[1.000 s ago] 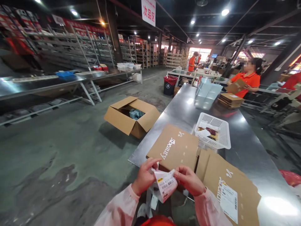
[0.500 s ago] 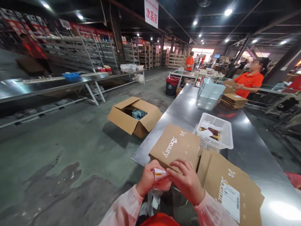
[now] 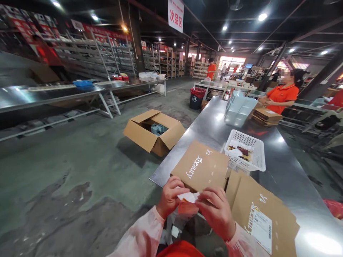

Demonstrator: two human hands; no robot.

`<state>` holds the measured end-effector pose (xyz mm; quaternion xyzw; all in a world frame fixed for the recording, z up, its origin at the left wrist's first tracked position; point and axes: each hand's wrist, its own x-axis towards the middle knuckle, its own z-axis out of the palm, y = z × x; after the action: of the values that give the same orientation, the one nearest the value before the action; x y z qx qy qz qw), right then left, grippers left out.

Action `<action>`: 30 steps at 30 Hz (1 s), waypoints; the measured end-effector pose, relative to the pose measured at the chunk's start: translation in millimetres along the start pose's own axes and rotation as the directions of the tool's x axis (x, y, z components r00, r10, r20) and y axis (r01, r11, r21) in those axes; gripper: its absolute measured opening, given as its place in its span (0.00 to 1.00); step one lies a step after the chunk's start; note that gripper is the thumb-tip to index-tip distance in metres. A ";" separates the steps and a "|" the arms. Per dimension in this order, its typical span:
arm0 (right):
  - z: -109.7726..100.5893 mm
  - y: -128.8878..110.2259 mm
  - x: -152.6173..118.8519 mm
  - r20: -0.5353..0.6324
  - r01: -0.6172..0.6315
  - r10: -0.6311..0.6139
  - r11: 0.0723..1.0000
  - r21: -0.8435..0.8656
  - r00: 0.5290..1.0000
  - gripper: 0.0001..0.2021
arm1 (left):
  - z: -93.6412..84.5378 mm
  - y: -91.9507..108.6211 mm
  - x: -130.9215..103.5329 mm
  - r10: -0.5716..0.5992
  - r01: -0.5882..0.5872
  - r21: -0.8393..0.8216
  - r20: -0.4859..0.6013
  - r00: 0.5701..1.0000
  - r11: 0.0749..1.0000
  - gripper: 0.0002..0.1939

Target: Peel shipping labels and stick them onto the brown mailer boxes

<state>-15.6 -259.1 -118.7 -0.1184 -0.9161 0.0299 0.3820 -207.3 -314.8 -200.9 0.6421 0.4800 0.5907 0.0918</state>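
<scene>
Between my two hands, close to the table's front corner, is a small white paper label (image 3: pixel 189 197). My left hand (image 3: pixel 170 197) pinches its left end, and the fingertips of my right hand (image 3: pixel 216 210) are closed on its right end. Something pinkish-orange shows just below the label, too blurred to name. Right beyond my fingers lies a stack of brown flat cartons (image 3: pixel 202 166) with white "beauty" lettering. Beside my right forearm, more brown cartons (image 3: pixel 264 203) lie fanned out, the top one bearing a white shipping label (image 3: pixel 261 230).
On the metal table (image 3: pixel 206 123) stand a white perforated basket (image 3: pixel 257 151) holding papers and pale blue bins (image 3: pixel 239 107). A person in orange (image 3: pixel 284 96) is beside stacked cartons (image 3: pixel 266 116). An open cardboard box (image 3: pixel 142 134) is left of the table; a black bin (image 3: pixel 196 100) stands farther back.
My hands have moved slightly apart, and the label has turned from upright with print showing to a flatter white strip stretched between them. The person in orange no longer visibly holds up a carton.
</scene>
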 end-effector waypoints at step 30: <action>-24.1 52.9 91.5 0.202 -0.416 0.405 0.909 0.010 0.892 0.08 | 44.9 19.8 -54.1 -0.307 0.826 -0.555 0.773 0.556 0.099 0.50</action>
<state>-50.6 -186.7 -46.0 -0.2955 -0.9023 0.1456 0.2783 -150.6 -344.2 -236.4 0.3495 0.2574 0.4784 0.7634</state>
